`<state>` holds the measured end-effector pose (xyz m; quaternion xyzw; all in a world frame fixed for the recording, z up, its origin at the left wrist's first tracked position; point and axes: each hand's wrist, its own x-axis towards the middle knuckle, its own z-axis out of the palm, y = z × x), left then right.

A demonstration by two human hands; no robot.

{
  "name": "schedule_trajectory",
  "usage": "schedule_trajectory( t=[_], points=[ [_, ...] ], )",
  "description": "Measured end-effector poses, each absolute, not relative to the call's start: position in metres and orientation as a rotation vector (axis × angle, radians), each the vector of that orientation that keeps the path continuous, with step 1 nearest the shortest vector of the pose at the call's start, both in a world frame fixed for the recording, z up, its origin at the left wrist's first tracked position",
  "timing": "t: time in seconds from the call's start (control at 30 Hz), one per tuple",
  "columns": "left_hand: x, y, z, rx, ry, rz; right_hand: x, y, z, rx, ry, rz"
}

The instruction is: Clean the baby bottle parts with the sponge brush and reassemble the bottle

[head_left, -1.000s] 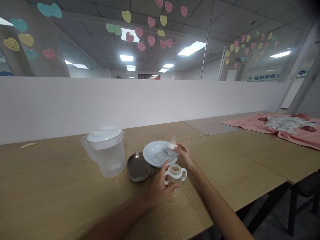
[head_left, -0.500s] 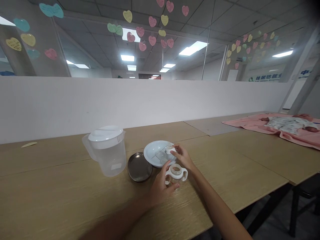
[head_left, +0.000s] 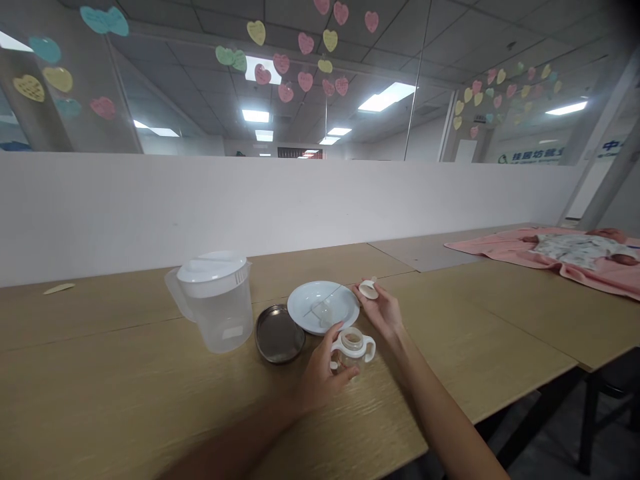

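Holding a bottle [head_left: 352,353] and, apart from it, a white cap [head_left: 369,289].
Nearest the front edge of the tabletop [head_left: 150,400], the left hand [head_left: 325,370] curls round the left side of the bottle, which is upright, its round mouth bare and facing up. I cannot tell if it touches the wood. The right hand [head_left: 384,311] pinches the cap, past the bottle toward the far edge and a bit right, tipped so its hollow side shows. The bottle is clear and smooth, with curved white handles. Just past it sits a round, shiny, pale bowl [head_left: 296,308] with a see-through thing [head_left: 324,312] inside. Left of the bowl is a dark metal tray [head_left: 279,335], then a tall, cloudy plastic jug [head_left: 225,320]. Far off, toward the tabletop's right end, lies a soft pink towel [head_left: 493,245].
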<state>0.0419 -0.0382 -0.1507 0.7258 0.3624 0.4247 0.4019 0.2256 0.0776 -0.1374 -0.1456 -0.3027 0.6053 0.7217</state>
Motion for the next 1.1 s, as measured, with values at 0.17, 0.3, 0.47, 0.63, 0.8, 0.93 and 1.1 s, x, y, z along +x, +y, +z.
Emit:
schedule_trajectory(
  t=[0.17,0.3,0.47,0.63,0.8,0.93,1.1],
  points=[
    [0.042,-0.037,-0.153,1.846,0.906,1.08,0.226,0.078,-0.14,-0.337,-0.727,1.356],
    [0.042,-0.035,-0.155,1.848,0.895,1.066,0.221,0.08,-0.145,-0.394,-0.77,1.33],
    [0.042,-0.034,-0.155,1.867,0.886,1.072,0.221,0.082,-0.146,-0.433,-0.732,1.27],
    [0.042,-0.038,-0.15,1.847,0.905,1.056,0.221,0.083,-0.148,-0.462,-0.726,1.232],
    [0.042,-0.038,-0.15,1.859,0.903,1.064,0.222,0.087,-0.153,-0.515,-0.719,1.184],
    [0.041,-0.035,-0.153,1.88,0.918,1.05,0.219,0.088,-0.155,-0.716,-0.842,0.944],
    [0.04,-0.034,-0.154,1.894,0.909,1.063,0.216,0.081,-0.155,-0.917,-1.199,0.532]
  ],
)
